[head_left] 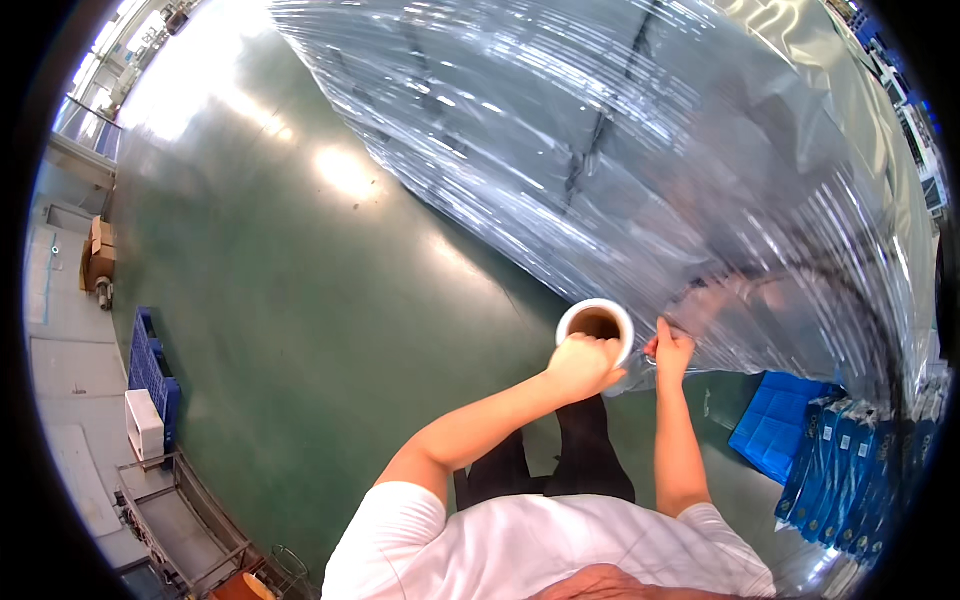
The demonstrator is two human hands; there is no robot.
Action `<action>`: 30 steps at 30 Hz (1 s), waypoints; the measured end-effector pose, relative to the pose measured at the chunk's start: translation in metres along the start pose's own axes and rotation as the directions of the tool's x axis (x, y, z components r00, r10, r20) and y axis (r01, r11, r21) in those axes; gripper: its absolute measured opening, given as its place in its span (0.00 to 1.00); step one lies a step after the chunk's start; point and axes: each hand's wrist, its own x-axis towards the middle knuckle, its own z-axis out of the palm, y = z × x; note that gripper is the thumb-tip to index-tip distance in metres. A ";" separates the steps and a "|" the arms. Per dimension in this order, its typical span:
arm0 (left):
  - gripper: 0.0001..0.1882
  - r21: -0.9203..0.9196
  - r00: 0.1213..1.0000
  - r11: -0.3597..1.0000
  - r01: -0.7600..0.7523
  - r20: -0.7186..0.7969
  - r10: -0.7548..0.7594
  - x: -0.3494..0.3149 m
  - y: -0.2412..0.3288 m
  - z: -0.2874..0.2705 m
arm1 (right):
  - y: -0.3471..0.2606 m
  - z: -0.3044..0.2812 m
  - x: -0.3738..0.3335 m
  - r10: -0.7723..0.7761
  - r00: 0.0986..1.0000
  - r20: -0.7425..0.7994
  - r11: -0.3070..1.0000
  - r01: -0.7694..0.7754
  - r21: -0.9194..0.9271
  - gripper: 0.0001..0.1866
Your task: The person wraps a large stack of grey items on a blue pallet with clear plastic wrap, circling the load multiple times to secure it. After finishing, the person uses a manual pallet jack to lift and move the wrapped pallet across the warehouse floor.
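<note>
A roll of stretch film (626,322), with a brown cardboard core and a white ring of film around it, is gripped at its end by my left hand (585,365), whose fingers hook into the core. To its right, my right hand (672,350) pinches an edge of clear plastic film. A large stack wrapped in shiny clear film (560,130) rises just beyond both hands. The roll sits close against the lower corner of this wrapped stack. What lies under the film is greyish and hard to make out.
Blue packages (845,470) and a folded blue sheet (785,425) stand at the lower right. Green floor (300,300) stretches along the left. By the left wall are a blue pallet (150,370), a metal cart (190,520) and a cardboard box (100,250).
</note>
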 end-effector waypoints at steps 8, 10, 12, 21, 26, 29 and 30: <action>0.21 0.091 0.956 0.973 0.211 -0.228 -0.186 -0.037 -0.028 -0.012 | -0.021 -0.004 -0.007 0.169 0.943 0.288 0.947 -0.236 0.218 0.14; 0.20 0.078 0.950 0.970 0.230 -0.233 -0.206 -0.041 -0.043 -0.006 | -0.040 -0.023 -0.034 0.219 0.880 0.421 0.962 -0.267 0.057 0.16; 0.20 0.064 0.961 0.966 0.249 -0.139 -0.239 -0.048 -0.047 -0.006 | -0.037 -0.040 -0.060 0.315 0.827 0.465 0.932 -0.362 0.012 0.17; 0.19 -0.101 0.917 0.940 0.326 -0.209 -0.340 -0.075 -0.050 -0.011 | -0.034 0.015 -0.089 -0.046 0.753 0.656 0.784 -0.380 0.491 0.21; 0.18 -0.465 0.491 0.493 0.735 -0.136 -0.860 -0.109 -0.084 -0.019 | -0.187 0.126 -0.131 0.292 -0.074 0.953 0.848 0.480 -0.223 0.18; 0.16 -0.716 0.324 0.359 0.599 -0.194 -0.926 -0.148 -0.117 -0.028 | -0.125 0.125 -0.145 0.002 -0.428 0.904 0.995 -0.085 -0.043 0.18; 0.16 -0.689 0.294 0.345 0.637 -0.197 -0.935 -0.160 -0.122 -0.036 | -0.086 0.117 -0.121 0.292 -0.396 0.871 0.912 -0.158 -0.377 0.18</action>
